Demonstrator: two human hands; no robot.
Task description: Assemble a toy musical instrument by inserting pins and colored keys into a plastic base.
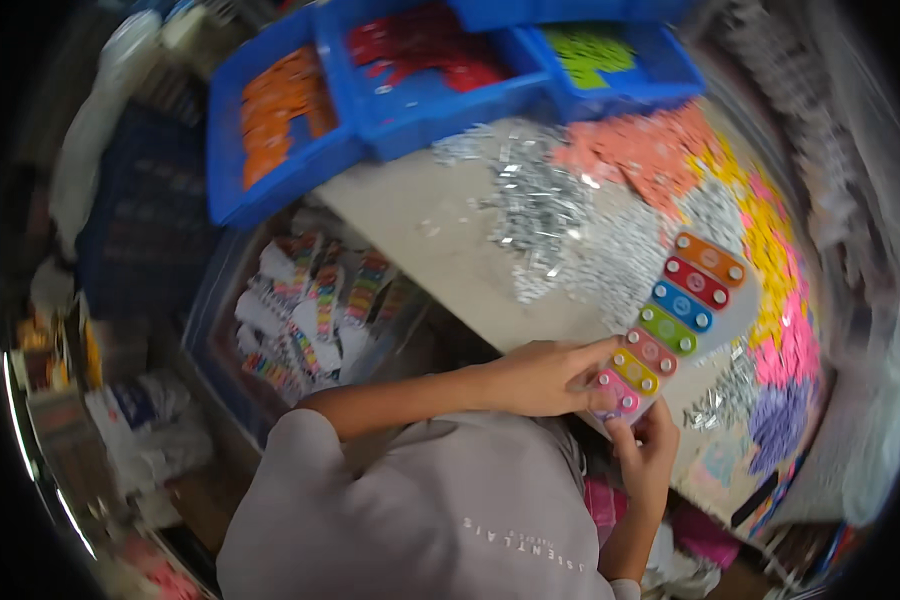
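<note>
A toy xylophone (682,304) with a white base and a row of coloured bars is held over the table, tilted with its orange bar at the far right. Each bar has a round white fixing at either end. My left hand (542,378) grips its near pink end from the left side, thumb and fingers closed on the edge. From below, my right hand (650,448) pinches the same end, its fingers partly hidden. Beyond the toy lie piles of silvery metal pieces (540,195) and small white pieces (620,255).
Blue bins (365,140) along the far edge hold orange, red and green bars. Salmon (640,150), yellow (765,260), pink (795,345) and purple bars (782,415) lie heaped on the table (390,215). A clear tub (210,350) of similar xylophones stands at left.
</note>
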